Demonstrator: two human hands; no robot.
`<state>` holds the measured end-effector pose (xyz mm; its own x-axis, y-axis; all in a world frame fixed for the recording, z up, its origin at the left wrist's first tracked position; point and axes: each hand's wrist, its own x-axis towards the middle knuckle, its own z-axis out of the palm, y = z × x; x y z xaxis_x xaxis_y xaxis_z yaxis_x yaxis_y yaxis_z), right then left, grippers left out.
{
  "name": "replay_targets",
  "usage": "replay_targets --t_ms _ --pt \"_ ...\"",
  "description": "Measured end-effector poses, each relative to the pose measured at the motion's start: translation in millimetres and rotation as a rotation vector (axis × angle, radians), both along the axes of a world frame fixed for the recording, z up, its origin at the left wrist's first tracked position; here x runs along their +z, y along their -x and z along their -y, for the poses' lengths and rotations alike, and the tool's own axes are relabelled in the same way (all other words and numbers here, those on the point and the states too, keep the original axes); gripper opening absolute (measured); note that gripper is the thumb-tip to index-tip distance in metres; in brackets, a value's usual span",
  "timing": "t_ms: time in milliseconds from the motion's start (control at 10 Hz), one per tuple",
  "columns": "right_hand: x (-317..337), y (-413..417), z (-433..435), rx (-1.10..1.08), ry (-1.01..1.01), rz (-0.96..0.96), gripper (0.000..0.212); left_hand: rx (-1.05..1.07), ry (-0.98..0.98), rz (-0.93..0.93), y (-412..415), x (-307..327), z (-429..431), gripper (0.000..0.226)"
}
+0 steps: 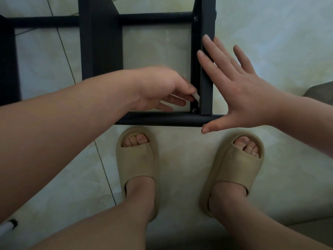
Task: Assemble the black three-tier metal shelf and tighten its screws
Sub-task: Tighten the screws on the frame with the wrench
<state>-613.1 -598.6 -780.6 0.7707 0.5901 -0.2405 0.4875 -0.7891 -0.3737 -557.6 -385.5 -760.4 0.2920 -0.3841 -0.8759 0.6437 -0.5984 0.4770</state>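
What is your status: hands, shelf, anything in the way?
Left hand pinches white tool by the lower screw. Right hand flat against shelf post. Nothing blocks the screw.

Pale glossy floor tiles, thin dark grout lines; grey-brown furniture edge at right; dim, soft light
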Motion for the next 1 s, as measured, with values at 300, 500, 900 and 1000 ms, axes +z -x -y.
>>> replay_targets --t_ms 300,500,900,1000 --pt "0.7 0.1 0.1 -0.001 -0.002 -0.003 0.136 0.177 -0.097 0.112 1.7 -4.5 6.3 0.024" --pt "0.5 0.0 -0.2 -0.002 -0.004 -0.012 0.136 0.194 -0.086 0.088 -0.4 -0.2 9.2 0.02" --pt "-0.4 0.4 0.1 -0.005 -0.011 -0.002 0.136 0.119 -0.07 0.051 0.9 -0.2 8.3 0.014" --pt "-0.6 0.5 0.2 -0.006 -0.012 -0.003 0.136 0.143 -0.062 0.026 1.3 0.0 9.2 0.014"
